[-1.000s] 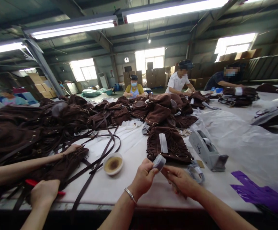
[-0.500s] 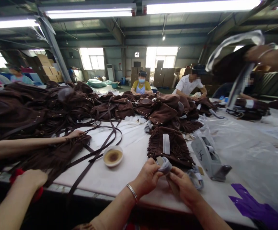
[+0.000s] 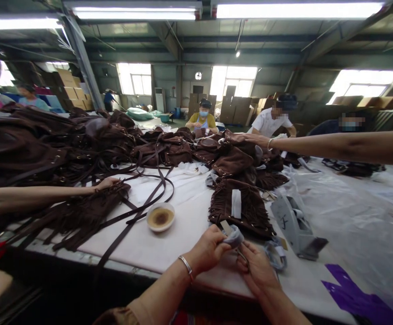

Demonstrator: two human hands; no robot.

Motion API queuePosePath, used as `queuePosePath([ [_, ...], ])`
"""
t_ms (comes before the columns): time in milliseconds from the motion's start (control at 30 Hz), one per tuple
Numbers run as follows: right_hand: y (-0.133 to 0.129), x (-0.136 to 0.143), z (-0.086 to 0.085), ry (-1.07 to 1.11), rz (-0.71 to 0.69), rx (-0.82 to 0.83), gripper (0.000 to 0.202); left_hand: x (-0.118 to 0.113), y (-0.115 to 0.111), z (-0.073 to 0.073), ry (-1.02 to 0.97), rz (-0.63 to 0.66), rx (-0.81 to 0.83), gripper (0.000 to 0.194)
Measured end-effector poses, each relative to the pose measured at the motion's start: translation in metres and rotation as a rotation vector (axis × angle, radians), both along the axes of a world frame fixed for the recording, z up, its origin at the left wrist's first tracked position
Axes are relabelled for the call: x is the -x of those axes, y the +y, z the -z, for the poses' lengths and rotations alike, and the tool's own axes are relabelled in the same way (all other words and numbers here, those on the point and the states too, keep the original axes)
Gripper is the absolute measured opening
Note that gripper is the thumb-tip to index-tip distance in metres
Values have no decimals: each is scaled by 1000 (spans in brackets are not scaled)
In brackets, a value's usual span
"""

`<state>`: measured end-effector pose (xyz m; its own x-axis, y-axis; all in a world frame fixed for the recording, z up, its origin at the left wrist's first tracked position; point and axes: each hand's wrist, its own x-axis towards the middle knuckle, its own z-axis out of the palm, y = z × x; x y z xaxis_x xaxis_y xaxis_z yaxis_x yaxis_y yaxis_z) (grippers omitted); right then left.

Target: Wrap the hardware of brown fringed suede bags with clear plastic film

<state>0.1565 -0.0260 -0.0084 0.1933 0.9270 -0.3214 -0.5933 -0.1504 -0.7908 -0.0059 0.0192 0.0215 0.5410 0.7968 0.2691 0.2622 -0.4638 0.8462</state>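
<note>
My left hand (image 3: 210,247) is closed on a small coil of pale grey wrapping (image 3: 234,236), with a flat beige tag (image 3: 226,227) sticking up beside the fingers. Right beside it, my right hand (image 3: 255,264) has its fingers curled round a thin, dark, metal-looking tool (image 3: 242,256) whose kind I cannot make out. Its tip points toward the coil. Just beyond my hands a brown fringed bag (image 3: 223,205) lies flat with a white strip (image 3: 236,204) on it. Another grey-wrapped coil (image 3: 278,256) rests to the right of my right hand.
A grey tape dispenser (image 3: 293,225) stands on the right, near purple plastic (image 3: 359,293) and clear sheeting (image 3: 345,207). A small bowl of brownish liquid (image 3: 160,217) sits to the left. Brown bags (image 3: 230,160) are heaped behind. Co-workers' arms (image 3: 47,197) reach in from both sides.
My right hand has drawn slightly down, and the thin tool now shows in it. A co-worker's arm at right has lowered onto the heap. Another person's hand at lower left has pulled back.
</note>
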Motion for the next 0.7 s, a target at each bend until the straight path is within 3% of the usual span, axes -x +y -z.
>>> queuePosePath([
  [133, -3, 2, 10, 55, -5, -17, 46, 4, 0, 0, 15, -17, 52, 12],
  [267, -2, 0, 17, -31, -17, -56, 43, 4, 2, 0, 3, -24, 84, 12],
  [333, -1, -4, 17, -187, -23, -68, 43, 4, 4, 0, -3, -23, 99, 11],
  [533, 0, -22, 9, -983, -75, -262, 33, 8, 9, 4, -43, 12, 154, 14],
  [700, 0, -26, 10, -1113, -71, -367, 31, 11, 13, 12, -62, 0, 212, 20],
])
